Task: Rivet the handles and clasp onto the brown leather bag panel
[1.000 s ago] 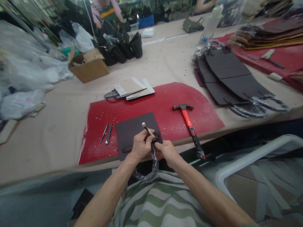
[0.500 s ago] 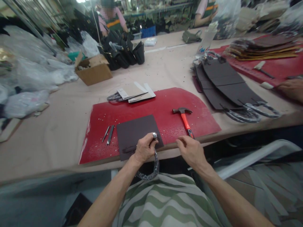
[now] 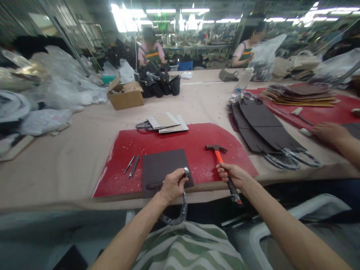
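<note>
My left hand [image 3: 173, 185] is closed around a metal punch [image 3: 186, 171], whose shiny round top shows above the fingers. It rests at the right edge of a dark brown bag panel [image 3: 164, 163]; the punch's lower end is hidden. A plastic-wrapped bag handle [image 3: 180, 217] loops from the panel over the table's front edge. My right hand [image 3: 232, 174] grips a claw hammer [image 3: 218, 153] by its orange and black handle, its head over the red mat [image 3: 197, 137]. Two slim metal tools [image 3: 132, 167] lie left of the panel.
Behind the mat lie pale-backed panels [image 3: 168, 123]. Dark panels with wrapped handles [image 3: 264, 120] are stacked to the right, near a co-worker's hand [image 3: 329, 132]. A cardboard box [image 3: 126, 99] and black bags [image 3: 159, 84] stand farther back. Plastic bags [image 3: 62, 82] pile up at left.
My right hand has closed on the hammer's handle, which now extends over the table's front edge. My left hand stays at the panel with the punch. The view has tilted up.
</note>
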Demonstrator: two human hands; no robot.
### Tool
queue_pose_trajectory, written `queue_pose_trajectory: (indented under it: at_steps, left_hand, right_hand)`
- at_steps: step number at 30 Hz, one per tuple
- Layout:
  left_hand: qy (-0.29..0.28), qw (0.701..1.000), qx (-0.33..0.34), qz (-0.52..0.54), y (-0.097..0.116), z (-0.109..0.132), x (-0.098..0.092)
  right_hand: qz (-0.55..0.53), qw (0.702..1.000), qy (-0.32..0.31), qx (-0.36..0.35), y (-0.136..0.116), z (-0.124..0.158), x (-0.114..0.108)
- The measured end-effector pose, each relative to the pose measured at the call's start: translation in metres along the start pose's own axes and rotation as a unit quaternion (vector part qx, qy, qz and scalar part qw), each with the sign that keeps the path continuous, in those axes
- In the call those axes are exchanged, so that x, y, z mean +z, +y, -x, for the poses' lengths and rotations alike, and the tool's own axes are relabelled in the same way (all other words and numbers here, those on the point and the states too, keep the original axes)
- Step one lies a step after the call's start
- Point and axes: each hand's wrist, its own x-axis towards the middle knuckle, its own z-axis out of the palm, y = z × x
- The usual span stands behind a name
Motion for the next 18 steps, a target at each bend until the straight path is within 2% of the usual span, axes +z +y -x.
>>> queue_pose_trajectory:
  at_steps: [3,5,6,8,10,13,15,18]
  left_hand:
    - [0.002,1.0,0.003,0.002,-0.001,0.0,0.0]
    - [0.0,1.0,0.001,0.003,-0.001,0.0,0.0]
    - [0.0,1.0,0.0,0.002,0.0,0.0,-0.001]
    - [0.003,1.0,0.001,0.001,0.0,0.0,-0.001]
    - [0.006,1.0,0.004,0.002,0.001,0.0,-0.001]
    - [0.006,1.0,0.001,-0.003,0.001,0.0,0.0]
    - [0.009,1.0,-0.008,-0.007,0.0,0.001,0.001]
    - [0.009,1.0,-0.015,-0.004,-0.001,0.002,0.001]
  right_hand:
    - [-0.021,0.999,0.024,-0.012,-0.019,0.018,0.01]
    - [-0.003,0.996,0.052,-0.066,-0.033,0.044,0.014]
    - [0.03,0.989,0.074,-0.122,-0.04,0.059,0.016]
    - [0.133,0.95,0.13,-0.25,-0.051,0.087,0.016]
    - [0.253,0.891,0.166,-0.34,-0.054,0.106,0.016]
    - [0.413,0.829,0.119,-0.357,-0.048,0.116,0.015]
    - [0.446,0.814,0.108,-0.355,-0.042,0.117,0.015]
    - [0.382,0.81,0.199,-0.397,-0.037,0.118,0.018]
